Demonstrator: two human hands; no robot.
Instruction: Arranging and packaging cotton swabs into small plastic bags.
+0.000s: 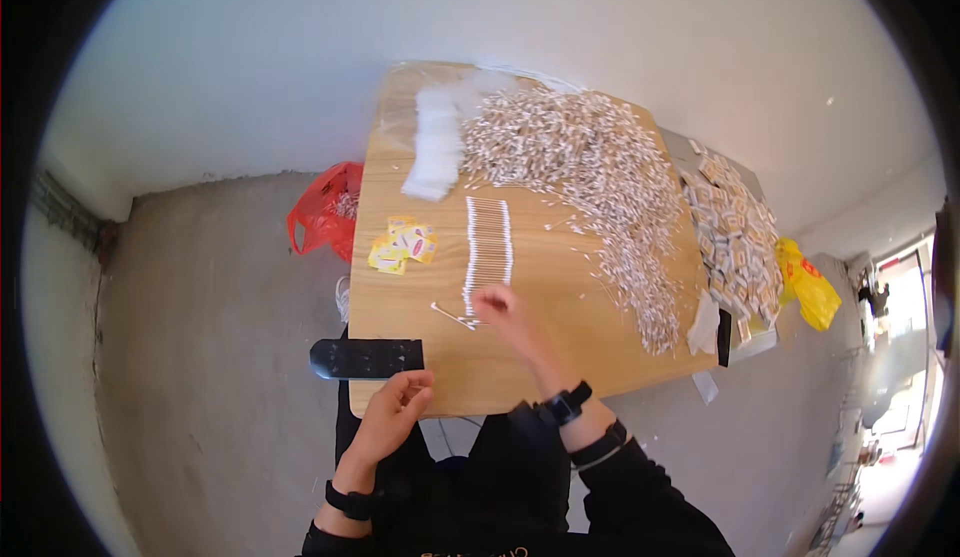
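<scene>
— So, where are the hands?

— The right hand [497, 307] reaches out over the wooden bench [560, 357], fingers at the near end of the neat row of cotton swabs [488, 255]. It's blurred, so I cannot tell whether its grip is pinching a swab or loose.

— And the left?

— The left hand [395, 412] rests at the near edge of the bench, fingers curled loosely, holding nothing, just beside a flat black strip [366, 358].

— What else lies there?

— A few stray swabs [452, 314] lie just left of the right hand. A big loose heap of swabs [590, 182] spreads across the far and right side. Small yellow packets [403, 245] lie left of the row, and a clear plastic bag [437, 142] at the far end. A red bag [325, 209] is on the floor.
</scene>
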